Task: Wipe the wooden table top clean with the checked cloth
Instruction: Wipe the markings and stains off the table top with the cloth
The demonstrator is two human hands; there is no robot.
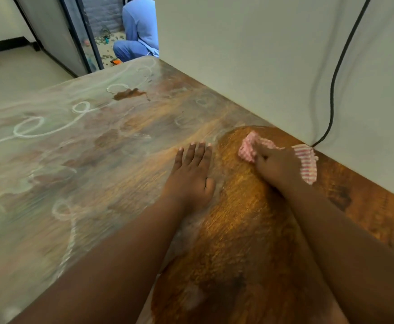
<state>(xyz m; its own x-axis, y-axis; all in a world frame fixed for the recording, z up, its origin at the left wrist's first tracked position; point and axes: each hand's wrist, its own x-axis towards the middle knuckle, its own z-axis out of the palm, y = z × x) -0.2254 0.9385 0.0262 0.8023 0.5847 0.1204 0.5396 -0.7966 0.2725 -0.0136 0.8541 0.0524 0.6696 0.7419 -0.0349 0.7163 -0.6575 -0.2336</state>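
Two bare forearms reach over the table. The left hand lies flat, fingers straight. The right hand presses the bunched cloth near the wall. Wiping is underway; the pale film further left likely needs broad strokes next.

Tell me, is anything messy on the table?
Yes. White loopy smears and a dusty film cover the table's left side, with a dark wet patch farther back. Only the strip near the cloth looks clean.
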